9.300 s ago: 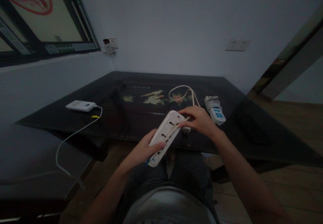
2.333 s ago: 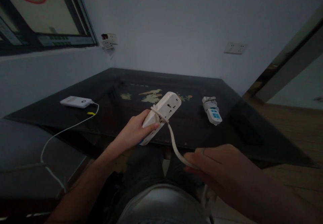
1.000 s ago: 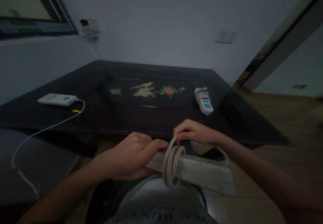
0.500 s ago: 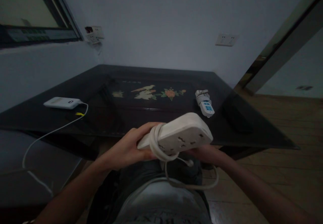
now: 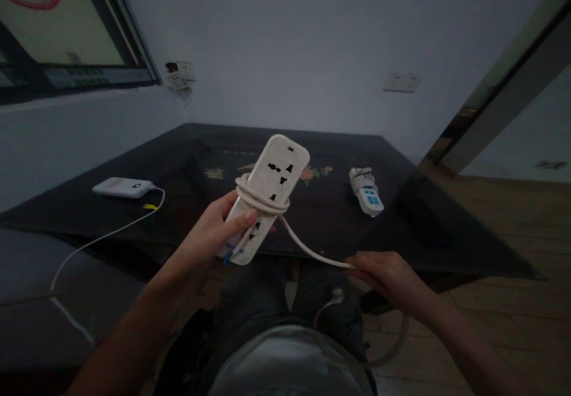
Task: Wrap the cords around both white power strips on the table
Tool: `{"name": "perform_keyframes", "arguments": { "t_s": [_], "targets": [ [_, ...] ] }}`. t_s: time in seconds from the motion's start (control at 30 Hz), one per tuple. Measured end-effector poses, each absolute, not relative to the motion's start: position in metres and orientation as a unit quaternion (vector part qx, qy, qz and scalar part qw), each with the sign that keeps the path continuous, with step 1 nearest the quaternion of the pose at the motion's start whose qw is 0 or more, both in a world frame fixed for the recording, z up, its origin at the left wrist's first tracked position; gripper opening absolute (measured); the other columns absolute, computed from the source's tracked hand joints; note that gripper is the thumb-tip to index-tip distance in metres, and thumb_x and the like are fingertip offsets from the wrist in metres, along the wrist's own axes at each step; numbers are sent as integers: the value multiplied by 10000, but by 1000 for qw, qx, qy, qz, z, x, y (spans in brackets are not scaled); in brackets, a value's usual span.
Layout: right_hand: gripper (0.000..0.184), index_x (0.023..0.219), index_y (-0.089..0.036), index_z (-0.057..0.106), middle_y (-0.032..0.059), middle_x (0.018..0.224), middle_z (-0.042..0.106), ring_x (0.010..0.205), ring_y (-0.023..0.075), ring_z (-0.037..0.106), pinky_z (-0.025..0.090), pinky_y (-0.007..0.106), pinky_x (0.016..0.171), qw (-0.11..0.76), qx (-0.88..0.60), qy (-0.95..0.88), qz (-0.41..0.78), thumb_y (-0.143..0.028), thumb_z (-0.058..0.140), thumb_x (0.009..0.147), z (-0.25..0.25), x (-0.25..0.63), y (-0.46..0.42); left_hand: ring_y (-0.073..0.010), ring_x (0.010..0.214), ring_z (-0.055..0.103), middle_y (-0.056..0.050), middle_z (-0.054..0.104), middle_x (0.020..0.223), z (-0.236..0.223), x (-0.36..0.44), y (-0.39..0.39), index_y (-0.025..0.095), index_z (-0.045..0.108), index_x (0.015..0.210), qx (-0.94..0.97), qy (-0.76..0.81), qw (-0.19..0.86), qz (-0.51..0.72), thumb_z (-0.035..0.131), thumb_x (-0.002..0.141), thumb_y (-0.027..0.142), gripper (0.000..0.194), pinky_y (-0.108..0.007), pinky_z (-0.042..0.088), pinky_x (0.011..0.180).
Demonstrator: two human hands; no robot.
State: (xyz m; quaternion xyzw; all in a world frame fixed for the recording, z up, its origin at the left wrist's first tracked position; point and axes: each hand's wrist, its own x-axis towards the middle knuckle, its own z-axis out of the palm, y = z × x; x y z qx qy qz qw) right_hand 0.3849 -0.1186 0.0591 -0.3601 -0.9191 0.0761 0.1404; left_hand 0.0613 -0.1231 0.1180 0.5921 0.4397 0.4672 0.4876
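Observation:
A white power strip (image 5: 282,167) is tilted up over the table's near edge, its socket face toward me. My left hand (image 5: 218,226) grips its lower end, the thumb pressed across the front. Its cord (image 5: 263,201) goes round the strip's middle in a few loops. From the loops the cord runs right and down to my right hand (image 5: 388,274), whose closed fingers pinch it. Past that hand the cord hangs in a blurred curve near the floor. A small plug-like end (image 5: 336,295) dangles over my lap.
On the dark table (image 5: 147,152) lie a white power bank (image 5: 122,187) with a cable at the left and a smaller strip with blue sockets (image 5: 370,200) at the right, wrapped in its cord. Wall outlets (image 5: 402,82) sit behind the table.
The power strip has swung upright and turned its socket face to me. My right hand has moved out to the right, drawing a length of cord away from the strip.

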Motion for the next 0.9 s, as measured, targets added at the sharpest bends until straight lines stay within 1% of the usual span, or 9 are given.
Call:
{"name": "perform_keyframes", "arguments": {
  "t_s": [0.17,0.27,0.37,0.43,0.53,0.6,0.73,0.8,0.9],
  "targets": [
    [255,897,-226,682,15,770,698,682,136,655,456,214,606,145,-351,-901,210,-328,454,944,102,399,-134,-214,778,681,-111,699,1009,116,62,-113,136,566,1096,611,459,494,416,659,760,448,467,-254,513,607],
    [261,860,-243,687,-6,689,664,593,129,620,439,208,530,118,-395,-875,254,-350,461,933,117,408,-136,-203,779,667,-95,693,1006,112,67,-109,139,572,1086,627,457,494,391,635,776,453,445,-272,513,643],
    [305,820,-239,670,-30,567,595,460,112,537,374,198,419,69,-444,-838,310,-377,427,943,117,418,-126,-220,844,651,-90,689,1005,106,73,-106,136,595,1072,655,468,459,377,622,777,458,437,-310,513,716],
    [337,816,-233,667,-22,573,605,470,119,546,391,204,427,75,-451,-826,330,-397,404,948,110,423,-117,-228,891,637,-87,683,1030,104,76,-107,137,604,1077,668,474,432,378,618,778,451,434,-334,505,768],
    [340,866,-217,686,39,798,700,715,173,655,497,258,632,144,-461,-830,279,-411,417,939,92,424,-106,-226,907,632,-86,680,1044,105,78,-113,137,599,1096,667,475,414,397,613,782,449,443,-334,500,783],
    [318,910,-212,695,68,900,706,813,206,662,501,309,722,171,-503,-826,190,-403,441,926,75,417,-106,-229,909,632,-88,681,1051,109,80,-120,140,594,1111,665,465,417,410,622,774,455,463,-321,504,763],
    [245,1031,-189,671,110,916,686,838,261,636,474,375,718,191,-548,-814,9,-322,529,881,45,377,-121,-238,939,633,-90,677,1087,121,87,-137,152,584,1148,668,408,453,428,638,762,454,494,-300,510,730],
    [205,1014,-182,656,94,866,683,788,231,622,462,363,723,248,-518,-819,3,-278,531,883,35,349,-131,-240,954,633,-84,682,1087,125,92,-140,155,589,1149,669,386,463,435,651,757,448,494,-293,509,735],
    [158,883,-185,630,55,751,652,685,185,589,461,306,650,375,-499,-780,43,-261,493,902,25,314,-140,-238,924,643,-77,694,1055,125,96,-135,152,609,1118,668,394,457,435,663,746,456,483,-287,509,724]
  ]
}}
